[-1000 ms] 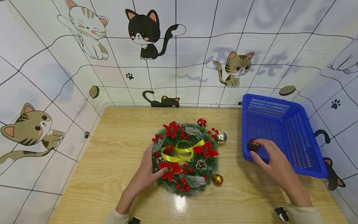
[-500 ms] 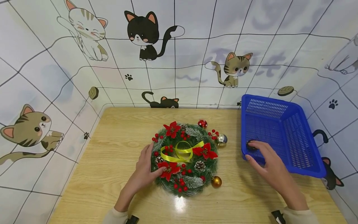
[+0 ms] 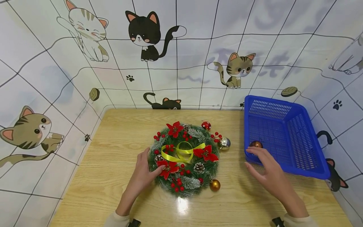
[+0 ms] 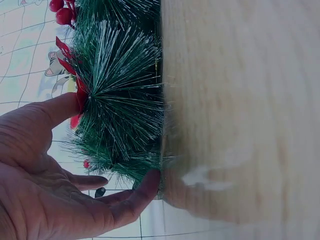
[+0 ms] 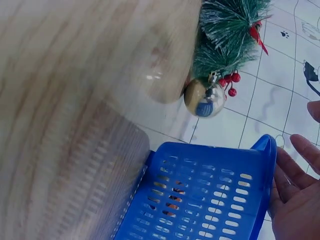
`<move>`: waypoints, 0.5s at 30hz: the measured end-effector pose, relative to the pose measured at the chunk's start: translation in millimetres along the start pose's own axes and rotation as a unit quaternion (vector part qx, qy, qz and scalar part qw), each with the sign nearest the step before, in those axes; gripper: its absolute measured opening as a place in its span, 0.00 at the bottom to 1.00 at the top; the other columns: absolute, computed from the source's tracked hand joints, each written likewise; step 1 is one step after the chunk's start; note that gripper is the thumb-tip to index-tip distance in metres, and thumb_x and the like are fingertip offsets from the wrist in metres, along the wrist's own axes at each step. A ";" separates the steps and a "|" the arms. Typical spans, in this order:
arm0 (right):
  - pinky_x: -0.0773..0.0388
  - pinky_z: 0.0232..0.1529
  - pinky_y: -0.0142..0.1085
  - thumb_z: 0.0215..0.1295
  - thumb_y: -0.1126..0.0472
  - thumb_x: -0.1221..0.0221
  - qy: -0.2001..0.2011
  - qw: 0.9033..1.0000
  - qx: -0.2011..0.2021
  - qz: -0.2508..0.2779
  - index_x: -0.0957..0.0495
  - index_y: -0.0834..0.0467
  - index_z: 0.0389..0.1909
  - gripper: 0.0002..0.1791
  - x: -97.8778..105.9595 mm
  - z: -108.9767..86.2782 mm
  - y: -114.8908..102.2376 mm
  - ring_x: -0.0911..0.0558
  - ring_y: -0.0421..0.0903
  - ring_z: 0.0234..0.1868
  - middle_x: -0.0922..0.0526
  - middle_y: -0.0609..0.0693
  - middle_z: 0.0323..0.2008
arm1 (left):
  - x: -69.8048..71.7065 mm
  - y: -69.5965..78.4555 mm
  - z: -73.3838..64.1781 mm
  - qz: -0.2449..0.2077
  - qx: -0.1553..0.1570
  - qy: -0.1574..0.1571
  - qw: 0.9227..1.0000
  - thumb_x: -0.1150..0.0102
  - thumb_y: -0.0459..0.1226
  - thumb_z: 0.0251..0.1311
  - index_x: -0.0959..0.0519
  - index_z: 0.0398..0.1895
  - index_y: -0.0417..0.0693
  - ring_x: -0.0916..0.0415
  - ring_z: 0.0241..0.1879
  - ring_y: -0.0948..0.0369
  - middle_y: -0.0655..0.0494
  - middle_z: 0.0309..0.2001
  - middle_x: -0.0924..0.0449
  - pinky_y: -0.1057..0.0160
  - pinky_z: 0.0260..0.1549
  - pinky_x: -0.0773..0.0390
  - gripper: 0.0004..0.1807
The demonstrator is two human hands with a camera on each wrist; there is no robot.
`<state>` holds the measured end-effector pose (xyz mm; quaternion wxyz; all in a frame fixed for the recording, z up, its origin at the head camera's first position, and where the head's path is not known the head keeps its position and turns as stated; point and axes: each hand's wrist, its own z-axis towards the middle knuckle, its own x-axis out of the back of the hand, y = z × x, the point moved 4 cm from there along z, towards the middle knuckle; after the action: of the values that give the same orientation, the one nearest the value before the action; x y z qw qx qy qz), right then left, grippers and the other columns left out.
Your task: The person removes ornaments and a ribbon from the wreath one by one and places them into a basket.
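A green wreath (image 3: 190, 183) with red poinsettias, berries, pine cones and frosted needles lies on the table. Its left edge is gripped by my left hand (image 3: 141, 171), thumb on a red petal and fingers round the outer side. A loose yellow ribbon (image 3: 173, 159) curls over the wreath's centre. Inside the blue basket (image 3: 302, 138), against its near left corner, sits a shiny brown ball ornament (image 3: 256, 144). My right hand (image 3: 267, 173) hovers at that corner, fingers spread, holding nothing. In the right wrist view, its fingers (image 5: 295, 170) are beside the basket's rim; whether they touch it is unclear.
Around the wreath's right side are a red white-dotted ball (image 3: 206, 125), a silver ball (image 3: 224, 143) and a gold ball (image 3: 215, 185). The basket stands at the table's right. Cat-patterned walls (image 3: 195, 56) enclose the back and sides.
My right hand has let go of the brown ball in the basket and drawn back slightly. The wreath has turned a little clockwise under my left hand, and the gold ball has shifted with it.
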<state>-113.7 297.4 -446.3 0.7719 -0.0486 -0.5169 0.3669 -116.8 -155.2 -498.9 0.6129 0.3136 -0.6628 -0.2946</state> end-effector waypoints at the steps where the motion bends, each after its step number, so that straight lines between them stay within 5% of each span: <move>1: 0.41 0.68 0.21 0.56 0.74 0.22 0.000 1.000 0.003 -0.001 0.21 0.61 0.70 0.38 -0.9 -0.5 -0.8 0.23 0.57 0.66 0.20 0.55 0.67 | -0.2 -0.3 -0.2 -0.006 0.000 -0.003 1.000 0.24 0.47 0.69 0.50 0.87 0.34 0.41 0.77 0.30 0.28 0.78 0.46 0.29 0.68 0.33 0.56; 4: 0.33 0.69 0.46 0.56 0.72 0.22 0.009 1.000 0.011 -0.002 0.20 0.63 0.68 0.36 -1.7 -1.5 -2.8 0.24 0.60 0.67 0.20 0.59 0.67 | -0.9 -0.6 -1.4 -0.014 -0.001 -0.011 1.000 0.25 0.47 0.70 0.50 0.87 0.35 0.40 0.77 0.30 0.28 0.79 0.47 0.28 0.68 0.32 0.56; 7: 0.33 0.59 0.64 0.55 0.70 0.23 0.018 1.000 0.020 -0.005 0.19 0.64 0.66 0.35 -1.8 -2.2 -5.5 0.24 0.65 0.67 0.20 0.62 0.67 | -0.5 -0.4 -2.3 -0.019 -0.001 -0.014 1.000 0.25 0.48 0.70 0.53 0.88 0.38 0.41 0.77 0.30 0.28 0.79 0.47 0.28 0.68 0.33 0.57; 15: 0.33 0.53 0.60 0.62 0.63 0.27 0.010 0.999 0.034 -0.005 0.19 0.65 0.64 0.29 -8.0 -5.3 -10.2 0.24 0.65 0.65 0.20 0.62 0.66 | -1.2 -1.7 -0.8 -0.017 -0.001 -0.020 1.000 0.26 0.50 0.70 0.55 0.90 0.43 0.39 0.76 0.30 0.29 0.80 0.48 0.27 0.67 0.32 0.59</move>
<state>-105.7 286.7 -450.2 0.7799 -0.0231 -0.4968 0.3800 -115.8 -155.4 -500.9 0.5949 0.3184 -0.6687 -0.3123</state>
